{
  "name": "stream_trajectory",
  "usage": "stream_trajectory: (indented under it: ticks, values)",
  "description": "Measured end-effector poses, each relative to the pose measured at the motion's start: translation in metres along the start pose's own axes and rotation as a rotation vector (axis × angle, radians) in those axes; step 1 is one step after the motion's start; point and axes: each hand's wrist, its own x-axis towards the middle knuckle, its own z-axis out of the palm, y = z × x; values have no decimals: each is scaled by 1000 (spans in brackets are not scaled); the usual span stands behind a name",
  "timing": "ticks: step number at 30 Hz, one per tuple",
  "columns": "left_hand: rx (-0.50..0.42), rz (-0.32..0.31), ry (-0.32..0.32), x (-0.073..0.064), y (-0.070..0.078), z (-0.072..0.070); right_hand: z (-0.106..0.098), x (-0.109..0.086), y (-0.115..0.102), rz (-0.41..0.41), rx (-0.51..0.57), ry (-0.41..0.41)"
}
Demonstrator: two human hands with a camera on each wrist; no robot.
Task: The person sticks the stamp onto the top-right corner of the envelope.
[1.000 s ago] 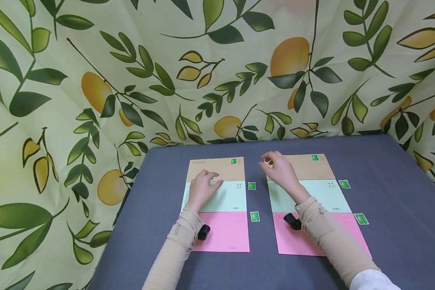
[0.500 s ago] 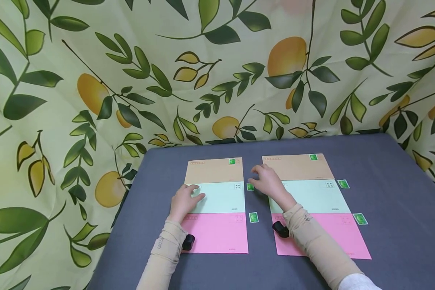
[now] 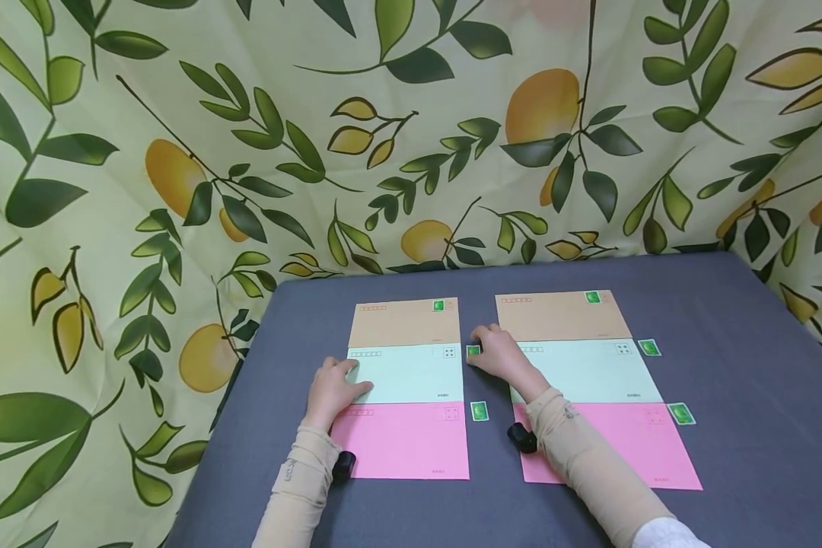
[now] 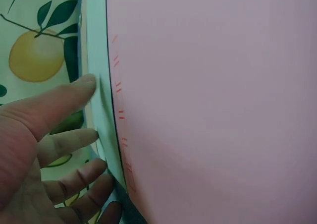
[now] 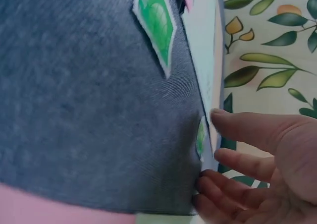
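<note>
My left hand is at the left edge of the mint-green envelope in the left column, fingers spread and thumb over the paper. In the left wrist view its thumb and fingers are apart beside that envelope's edge. Between the columns my right hand reaches over a green postage stamp, thumb and fingers on either side of it. The right wrist view has the same stamp lying on the cloth by the fingertips, not visibly lifted.
Brown envelopes with a stamp on each top both columns; pink envelopes lie at the near end. Loose stamps lie at the left column's pink envelope and right of the other column. A leaf-print curtain stands behind the grey-blue tablecloth.
Both hands have come nearer and to the left. The right hand has left the right brown envelope's corner for the loose stamp; the left has moved off the left brown envelope to the mint envelope's edge.
</note>
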Motion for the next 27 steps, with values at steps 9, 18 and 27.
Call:
stream_trajectory:
  ticks: [9,18,27]
  values:
    - [29,-5,-42,-2,-1,-2,2,-1,1,6,-55,-21]
    - [40,-9,-48,-3,0,1,8,-1,-2,21,-89,15]
    - [48,-25,-60,-2,-1,3,9,-2,-1,36,-89,11]
